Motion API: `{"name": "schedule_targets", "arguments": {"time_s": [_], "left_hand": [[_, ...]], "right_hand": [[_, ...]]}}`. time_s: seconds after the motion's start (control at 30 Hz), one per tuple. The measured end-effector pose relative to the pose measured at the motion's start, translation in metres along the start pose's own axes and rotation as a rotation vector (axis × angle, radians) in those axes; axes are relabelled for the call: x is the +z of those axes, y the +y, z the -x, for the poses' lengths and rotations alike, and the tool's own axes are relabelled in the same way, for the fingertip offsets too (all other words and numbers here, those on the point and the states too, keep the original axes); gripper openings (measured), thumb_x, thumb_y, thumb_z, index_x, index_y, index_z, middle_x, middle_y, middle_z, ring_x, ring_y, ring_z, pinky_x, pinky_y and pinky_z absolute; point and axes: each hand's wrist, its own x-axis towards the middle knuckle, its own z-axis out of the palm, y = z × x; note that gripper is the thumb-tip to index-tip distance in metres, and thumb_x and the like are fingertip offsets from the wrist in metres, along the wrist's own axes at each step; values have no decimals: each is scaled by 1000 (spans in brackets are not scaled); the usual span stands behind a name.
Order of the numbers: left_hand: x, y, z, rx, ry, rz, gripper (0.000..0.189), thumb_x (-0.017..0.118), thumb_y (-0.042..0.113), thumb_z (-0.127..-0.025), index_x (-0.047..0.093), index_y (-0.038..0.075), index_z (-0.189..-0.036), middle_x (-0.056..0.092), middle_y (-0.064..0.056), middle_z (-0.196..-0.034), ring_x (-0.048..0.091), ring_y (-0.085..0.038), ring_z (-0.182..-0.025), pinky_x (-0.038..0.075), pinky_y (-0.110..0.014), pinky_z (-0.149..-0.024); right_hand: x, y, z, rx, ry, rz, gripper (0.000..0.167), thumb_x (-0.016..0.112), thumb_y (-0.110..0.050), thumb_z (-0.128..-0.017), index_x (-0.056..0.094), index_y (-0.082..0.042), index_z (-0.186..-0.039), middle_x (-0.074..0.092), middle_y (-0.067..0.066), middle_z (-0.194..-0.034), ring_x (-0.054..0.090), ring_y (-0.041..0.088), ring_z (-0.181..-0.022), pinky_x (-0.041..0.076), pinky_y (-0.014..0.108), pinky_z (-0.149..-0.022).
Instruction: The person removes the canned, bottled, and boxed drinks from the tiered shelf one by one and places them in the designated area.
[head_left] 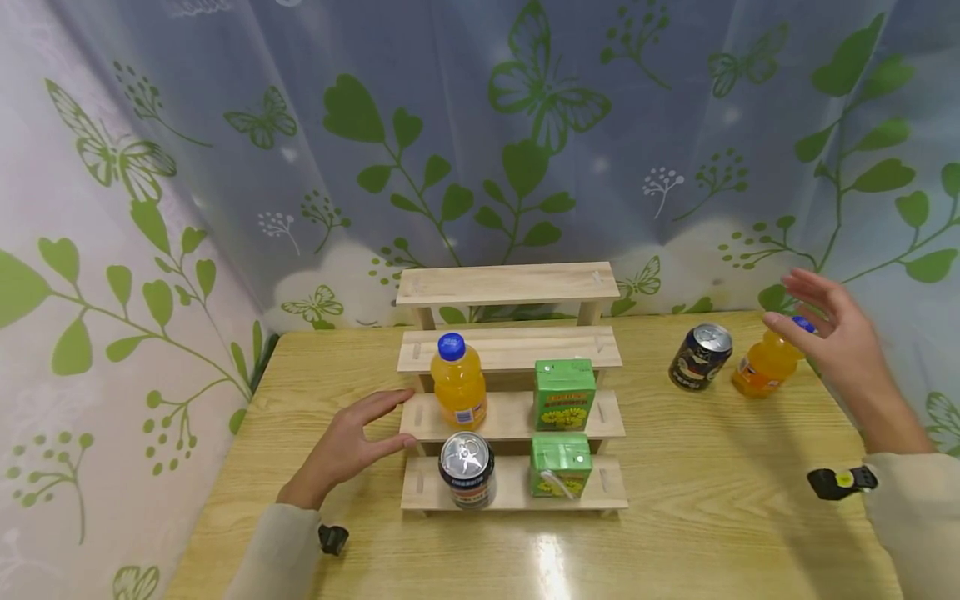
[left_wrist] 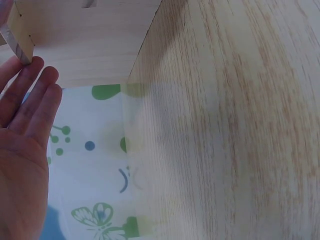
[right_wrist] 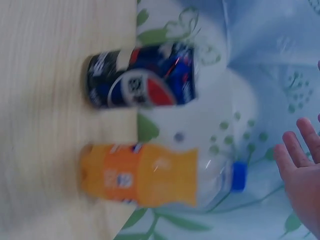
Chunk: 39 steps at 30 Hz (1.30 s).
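My left hand (head_left: 351, 439) rests at the left side of a stepped wooden shelf (head_left: 510, 283), thumb and fingers spread. In the left wrist view its fingertips touch the end of a shelf board (left_wrist: 21, 40). On the right, my right hand (head_left: 847, 342) is raised above an orange drink bottle (head_left: 767, 365) with a blue cap (right_wrist: 239, 176). The right wrist view shows a gap between those fingers (right_wrist: 296, 150) and the cap. Beside that bottle stands a dark Pepsi can (right_wrist: 142, 77), upright on the table.
On the shelf's left side stand another orange bottle (head_left: 459, 387) and, one step lower, a dark can (head_left: 467, 469). Two green drink cartons, an upper carton (head_left: 564, 396) and a lower carton (head_left: 560, 467), stand on its right. A patterned curtain (head_left: 465, 167) hangs behind the table (head_left: 675, 500).
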Motion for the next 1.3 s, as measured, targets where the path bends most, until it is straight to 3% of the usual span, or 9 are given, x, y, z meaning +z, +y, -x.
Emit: {"name": "schedule_targets", "arguments": {"time_s": [0.13, 0.3, 0.63, 1.1, 1.3], "left_hand": [[0, -1, 0, 0, -1, 0, 71, 89, 35, -93, 62, 19, -156, 64, -8, -156, 62, -39, -144, 52, -66, -115], [0, 0, 0, -2, -5, 13, 71, 89, 35, -93, 62, 19, -157, 64, -8, -157, 61, -39, -144, 52, -66, -115], [0, 1, 0, -5, -7, 16, 70, 89, 35, -94, 62, 20, -157, 64, -7, -157, 62, -38, -143, 54, -65, -114], [0, 0, 0, 2, 1, 0, 69, 88, 34, -94, 62, 19, -157, 65, -9, -156, 63, -39, -142, 54, -66, -113], [0, 0, 0, -3, -3, 5, 69, 88, 33, -94, 62, 19, -156, 64, -10, -156, 62, -41, -143, 52, -68, -115]], "right_hand": [[11, -15, -4, -60, -33, -24, 74, 71, -13, -107, 36, -28, -171, 48, -17, -159, 46, -7, -139, 41, 2, -111], [27, -30, -7, -134, -73, -69, 74, 72, -4, -105, 40, -23, -169, 49, -18, -156, 47, -5, -141, 42, 4, -112], [57, -61, -3, -172, -171, -74, 74, 73, -6, -105, 40, -24, -169, 49, 2, -163, 49, -8, -139, 44, 3, -106], [100, -92, 9, -279, -281, -76, 65, 73, -7, -104, 49, -17, -164, 57, 14, -157, 55, -10, -133, 45, 3, -108], [119, -96, 14, -333, -327, -121, 62, 74, -3, -103, 52, -10, -160, 61, 18, -152, 61, 1, -132, 49, 10, -109]]}}
